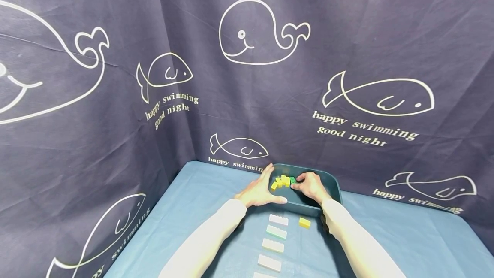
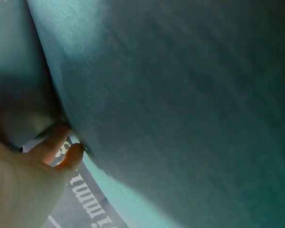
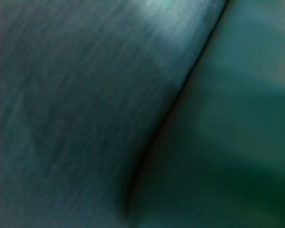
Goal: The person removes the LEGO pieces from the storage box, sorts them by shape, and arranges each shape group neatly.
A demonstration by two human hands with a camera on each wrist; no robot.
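Note:
A dark teal bin (image 1: 333, 183) stands at the back of the table. My left hand (image 1: 259, 191) holds its left end, thumb along the near rim and fingers at the far-left rim. In the left wrist view two of its fingers (image 2: 73, 154) lie against the outer wall. My right hand (image 1: 311, 187) reaches inside the bin, thumb and fingertips apart right beside a green toy brick (image 1: 292, 180). Several yellow toy bricks (image 1: 284, 180) lie to the left of the green one. The right wrist view has only the bin's wall (image 3: 237, 142) and the cloth, with no hand.
A column of pale bricks (image 1: 273, 245), one with a green edge (image 1: 276, 231), runs toward me in front of the bin. One yellow brick (image 1: 305, 222) lies to their right. A blue cloth (image 1: 393, 235) covers the table. Dark fish-print curtains (image 1: 289, 98) rise behind and left.

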